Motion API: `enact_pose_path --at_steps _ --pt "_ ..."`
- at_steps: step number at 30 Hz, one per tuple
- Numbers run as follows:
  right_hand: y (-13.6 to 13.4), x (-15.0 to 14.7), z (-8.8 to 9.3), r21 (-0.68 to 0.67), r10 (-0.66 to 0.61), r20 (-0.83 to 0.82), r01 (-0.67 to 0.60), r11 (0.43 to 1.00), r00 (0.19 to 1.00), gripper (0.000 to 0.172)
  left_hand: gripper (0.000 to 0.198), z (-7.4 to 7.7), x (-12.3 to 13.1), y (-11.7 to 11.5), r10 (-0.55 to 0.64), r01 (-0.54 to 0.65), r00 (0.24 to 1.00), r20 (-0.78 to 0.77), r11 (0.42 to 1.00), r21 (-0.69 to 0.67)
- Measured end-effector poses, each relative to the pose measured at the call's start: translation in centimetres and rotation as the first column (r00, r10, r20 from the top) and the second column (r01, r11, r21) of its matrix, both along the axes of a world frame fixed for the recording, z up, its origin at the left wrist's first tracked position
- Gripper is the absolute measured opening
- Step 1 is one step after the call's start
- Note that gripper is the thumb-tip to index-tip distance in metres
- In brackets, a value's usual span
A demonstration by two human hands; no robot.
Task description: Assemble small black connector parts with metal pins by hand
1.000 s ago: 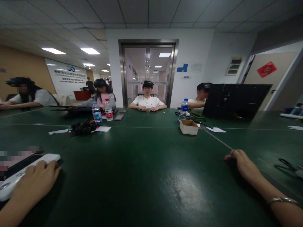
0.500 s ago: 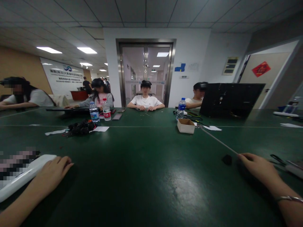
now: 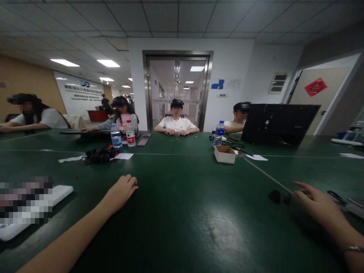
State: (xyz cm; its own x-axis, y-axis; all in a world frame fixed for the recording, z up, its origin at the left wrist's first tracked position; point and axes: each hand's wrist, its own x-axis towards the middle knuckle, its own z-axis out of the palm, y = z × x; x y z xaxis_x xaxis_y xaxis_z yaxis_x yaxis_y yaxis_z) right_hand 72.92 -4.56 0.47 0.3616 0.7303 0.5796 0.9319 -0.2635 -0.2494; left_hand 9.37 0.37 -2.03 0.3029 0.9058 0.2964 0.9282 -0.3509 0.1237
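My left hand [image 3: 121, 192] is over the green table [image 3: 176, 189], left of the middle. Its fingers are bent and close together; whether anything lies under them is hidden. At the right, my right hand [image 3: 317, 203] has its index finger stretched forward and the thumb apart, with nothing seen between them. Just left of its fingertips lies a small dark piece [image 3: 286, 198], too blurred to name. Beside that piece is a black lump [image 3: 274, 196]. A white device [image 3: 64, 191], partly pixelated, lies at the left edge, apart from my left hand.
A small open cardboard box [image 3: 224, 155] stands beyond, near a water bottle [image 3: 219, 133] and a large black panel [image 3: 281, 124]. Black tangled gear [image 3: 101, 154], white paper [image 3: 124, 156] and bottles [image 3: 131, 134] are at left. Several people sit around the table.
My left hand has left the white device and moved right and forward. My right hand's index finger has lifted and spread; a small dark piece now shows on the table beside it.
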Motion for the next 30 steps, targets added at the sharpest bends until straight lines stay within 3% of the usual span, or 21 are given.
enact_pose_path --at_steps 3,5,6,8,9,11,13,15,18,21,27,30 --pt "-0.1 -3.9 2.6 0.035 0.015 -0.029 -0.014 0.999 0.999 0.054 0.024 1.1 4.5 0.9 -0.095 0.096 0.995 0.040 0.995 -0.034" --pt "0.5 -8.4 3.4 0.067 0.187 0.031 -0.189 0.980 0.982 0.051 0.025 1.7 7.9 1.7 -0.150 0.156 0.976 0.158 0.987 -0.028" --pt "1.0 -11.1 3.4 0.046 0.330 0.032 -0.331 0.942 0.943 0.047 0.026 1.8 9.7 2.2 -0.168 0.177 0.954 0.247 0.984 -0.016" --pt "2.4 -17.1 2.2 -0.041 0.598 -0.109 -0.605 0.795 0.794 0.039 0.028 1.7 13.3 3.2 -0.168 0.174 0.868 0.468 0.984 0.029" --pt "3.3 -20.1 1.3 -0.062 0.660 -0.240 -0.690 0.721 0.711 0.038 0.029 1.5 15.0 3.8 -0.162 0.167 0.806 0.569 0.985 0.044" --pt "5.1 -25.6 -0.8 -0.060 0.645 -0.519 -0.777 0.627 0.561 0.031 0.028 0.6 17.8 4.8 -0.129 0.121 0.692 0.711 0.991 0.061" --pt "6.8 -29.9 -2.5 0.009 0.612 -0.681 -0.831 0.556 0.402 0.018 0.027 -0.5 19.4 5.6 -0.055 0.047 0.609 0.792 0.998 0.034" --pt "8.3 -32.5 -3.2 0.069 0.566 -0.749 -0.810 0.583 0.343 0.005 0.025 -1.5 19.8 6.1 0.006 -0.003 0.558 0.830 1.000 -0.005" --pt "9.4 -34.2 -2.9 0.130 0.459 -0.867 -0.804 0.580 0.191 0.008 0.025 -2.1 19.1 6.6 0.099 -0.048 0.449 0.888 0.995 -0.086" --pt "9.7 -34.5 -2.7 0.187 0.406 -0.912 -0.816 0.547 0.064 0.023 0.025 -2.2 18.6 6.8 0.153 -0.062 0.356 0.922 0.988 -0.140" --pt "10.6 -33.9 -4.1 0.225 0.476 -0.876 -0.807 0.546 0.078 0.025 0.023 -2.6 19.3 7.2 0.042 0.012 0.422 0.905 0.999 -0.052" --pt "11.2 -32.5 -4.0 0.205 0.606 -0.771 -0.826 0.526 0.194 0.026 0.024 -2.7 19.4 7.6 0.056 -0.008 0.456 0.888 0.998 -0.059"
